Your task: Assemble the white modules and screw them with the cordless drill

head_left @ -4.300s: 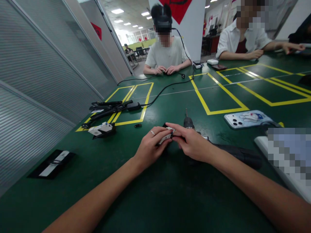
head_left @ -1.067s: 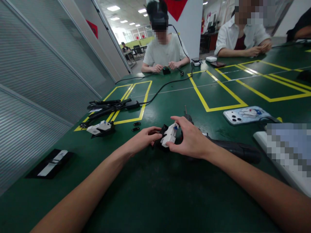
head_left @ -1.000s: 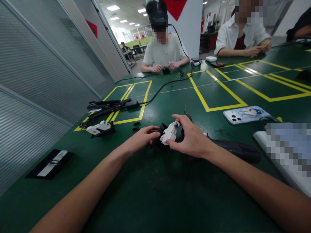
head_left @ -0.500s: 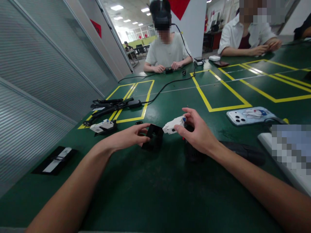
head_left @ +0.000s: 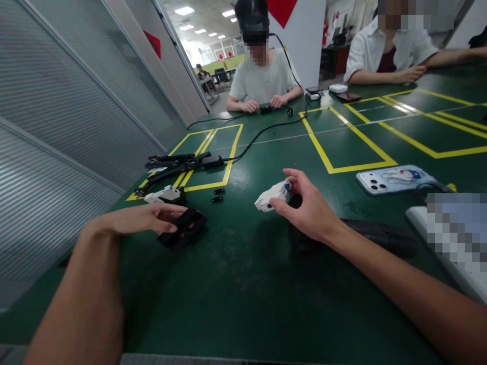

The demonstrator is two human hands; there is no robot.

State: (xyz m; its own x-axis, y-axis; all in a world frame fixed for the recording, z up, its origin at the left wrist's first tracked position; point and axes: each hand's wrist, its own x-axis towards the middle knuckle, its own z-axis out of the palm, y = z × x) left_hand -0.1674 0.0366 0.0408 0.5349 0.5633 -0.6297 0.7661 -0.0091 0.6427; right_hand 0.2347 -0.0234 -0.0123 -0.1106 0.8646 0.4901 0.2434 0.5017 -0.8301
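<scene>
My right hand (head_left: pixel 310 208) pinches a small white plastic module (head_left: pixel 271 195) with a blue tip, held just above the green table (head_left: pixel 247 284). Off to the left, my left hand (head_left: pixel 146 218) holds a flat black plastic housing (head_left: pixel 183 229) between thumb and fingers, low over the table. Just beyond the left hand lies another white-and-black assembly (head_left: pixel 167 194). Two small black oblong parts (head_left: pixel 218 195) rest between the hands. A dark electric screwdriver (head_left: pixel 365 241) lies under my right wrist.
A bundle of black cables and an adapter (head_left: pixel 178 165) lies across yellow floor-tape boxes. A phone in a cartoon case (head_left: pixel 395 180) sits at right. Two other people sit at the far edge, hands on small parts. A glass partition runs along the left.
The white module and the black housing came apart. My left hand carried the black housing left toward the other assembly, while my right hand kept the white module near the middle.
</scene>
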